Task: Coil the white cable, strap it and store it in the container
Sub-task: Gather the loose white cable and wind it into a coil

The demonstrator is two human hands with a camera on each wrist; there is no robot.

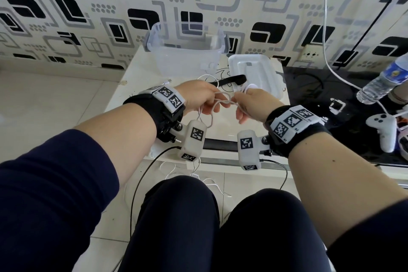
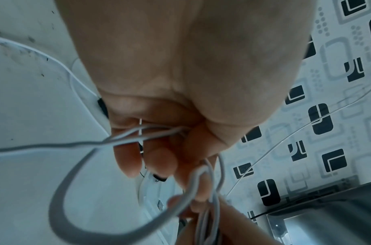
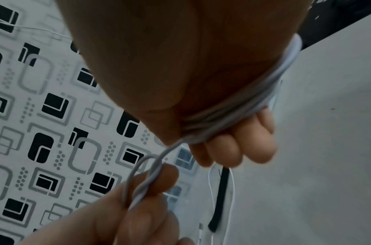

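A thin white cable (image 1: pixel 223 102) runs between my two hands above the white table (image 1: pixel 136 77). Several turns of it are wound round the fingers of my right hand (image 1: pixel 245 106), as the right wrist view shows the coil (image 3: pixel 243 106). My left hand (image 1: pixel 203 104) pinches strands of the cable (image 2: pixel 151 131) close to the right hand. Loose cable hangs down past my knees (image 1: pixel 194 174). A black strap (image 1: pixel 231 79) lies on the table just beyond the hands. The clear container (image 1: pixel 185 51) stands open at the back against the wall.
The container's white lid (image 1: pixel 256 75) lies right of the strap. A black glossy surface to the right carries a water bottle (image 1: pixel 384 79) and a white game controller (image 1: pixel 382 130). Another white cord (image 1: pixel 326 28) hangs along the patterned wall.
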